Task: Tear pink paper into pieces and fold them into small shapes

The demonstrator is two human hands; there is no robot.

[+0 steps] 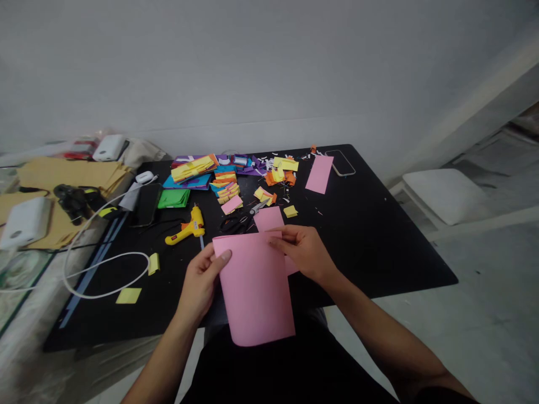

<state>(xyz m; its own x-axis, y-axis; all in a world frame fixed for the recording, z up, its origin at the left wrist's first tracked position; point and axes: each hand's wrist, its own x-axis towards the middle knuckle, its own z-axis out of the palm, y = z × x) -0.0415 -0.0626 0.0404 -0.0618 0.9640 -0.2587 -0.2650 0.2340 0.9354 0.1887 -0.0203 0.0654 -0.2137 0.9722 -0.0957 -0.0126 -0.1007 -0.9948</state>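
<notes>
A large pink sheet of paper is bent over on itself in front of me, its rounded fold toward my body. My left hand grips its upper left edge, thumb on the near face. At the upper right corner, my right hand pinches the paper between thumb and fingers. Just beyond lies a smaller pink piece, partly hidden by the held sheet. Black-handled scissors rest next to it with their blades pointing away to the right. A yellow glue gun lies beyond my left hand.
Folded yellow paper, green paper and orange scraps line the back of the black table. A pink strip lies near a phone. A white cable loops at left. A white stool stands at right.
</notes>
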